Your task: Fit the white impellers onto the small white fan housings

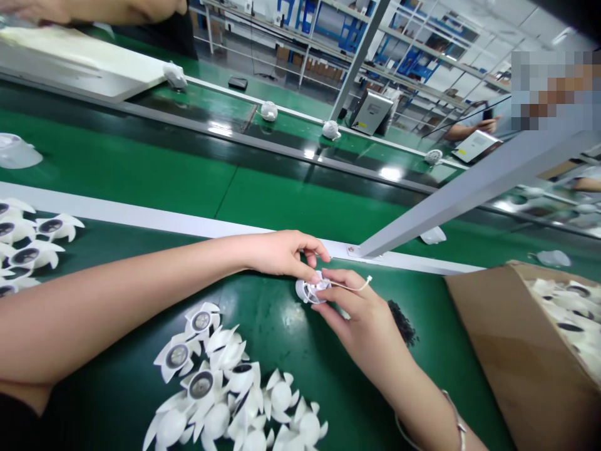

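Head view: I have a small white plastic part [311, 290] with ribbed openings held just above the green belt, near the middle of my picture, and a thin white lead [350, 288] runs from it to a small tip. My left hand [282, 254] comes in from the left with its fingers curled down, and its fingertips [312, 275] press on top of the part. My right hand [359, 319] pinches the part from the other side between thumb and fingers, with the lead lying across the fingers. A thin bracelet [453, 421] circles the right wrist.

Just below the hands lies a loose heap of white petal-edged parts [220, 388], several showing dark round centres. A smaller cluster of the same parts [28, 244] sits at the left edge. Beside my right hand is a small scatter of black bits [402, 322], and a brown cardboard box [516, 351] full of white parts sits at the right.

Past a white rail [188, 222] and a grey metal bar [469, 188], white lumps [268, 111] sit on a farther belt. A co-worker's hand [28, 7] shows at the top left, and another person's hand holding a phone [486, 125] shows at the right.
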